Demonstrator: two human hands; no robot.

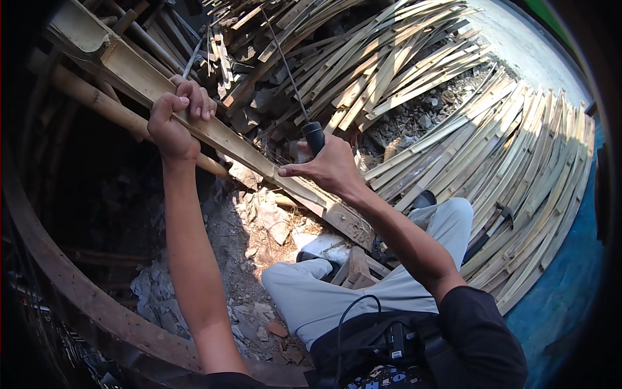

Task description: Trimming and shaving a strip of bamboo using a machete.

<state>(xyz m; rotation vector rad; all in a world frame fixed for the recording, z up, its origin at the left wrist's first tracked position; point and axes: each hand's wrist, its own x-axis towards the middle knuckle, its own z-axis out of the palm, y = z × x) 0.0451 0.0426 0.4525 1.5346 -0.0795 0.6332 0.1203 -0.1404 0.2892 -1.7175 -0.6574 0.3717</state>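
A long split length of bamboo (243, 151), hollow side showing, slants from the upper left down toward my knees. My left hand (176, 120) is closed on its upper part, fingers curled and thumb bent in; a thin grey rod (192, 59) shows just beyond the fist, and I cannot tell whether it touches. In my right hand (330, 165) is the black handle (313, 138) of a tool, fingers wrapped round it and thumb stretched toward the bamboo. Its long, thin dark shaft (285, 65) points up and away; whether it is a blade seen edge-on cannot be told.
Many bamboo strips (512, 175) lie fanned out at right, with another heap (369, 65) at the far side. A round bamboo pole (97, 97) runs below the split piece. A wooden block (355, 269) stands between my legs. Rubble (243, 285) covers the ground; a hammer-like tool (495, 227) rests on the strips.
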